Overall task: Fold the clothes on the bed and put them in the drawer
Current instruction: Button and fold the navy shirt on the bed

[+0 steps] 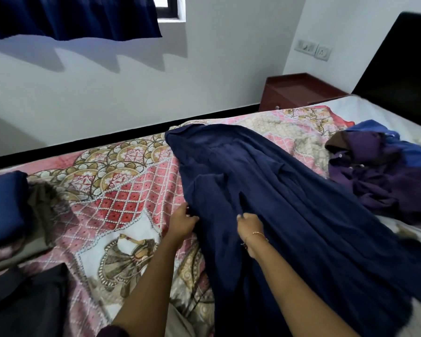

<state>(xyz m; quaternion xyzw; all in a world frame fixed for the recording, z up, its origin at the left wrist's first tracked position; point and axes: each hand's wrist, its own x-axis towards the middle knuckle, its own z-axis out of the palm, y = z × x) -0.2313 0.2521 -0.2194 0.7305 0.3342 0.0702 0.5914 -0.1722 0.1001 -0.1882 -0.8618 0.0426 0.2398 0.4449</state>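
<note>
A long navy blue dress (pixel 289 203) lies spread across the patterned bedspread (pixel 122 195), collar toward the far edge of the bed. My left hand (pixel 182 222) holds the dress's left edge at about mid length, fingers curled on the cloth. My right hand (pixel 249 226) pinches a fold of the navy fabric near its middle, a thin bracelet on the wrist. A crumpled heap of purple and blue clothes (pixel 384 173) sits on the bed at the right.
A folded blue garment (pixel 4 207) rests at the left edge of the bed, and dark cloth (pixel 27 302) lies at the lower left. A brown bedside cabinet (pixel 299 91) stands by the wall beyond the bed, next to the black headboard (pixel 404 69).
</note>
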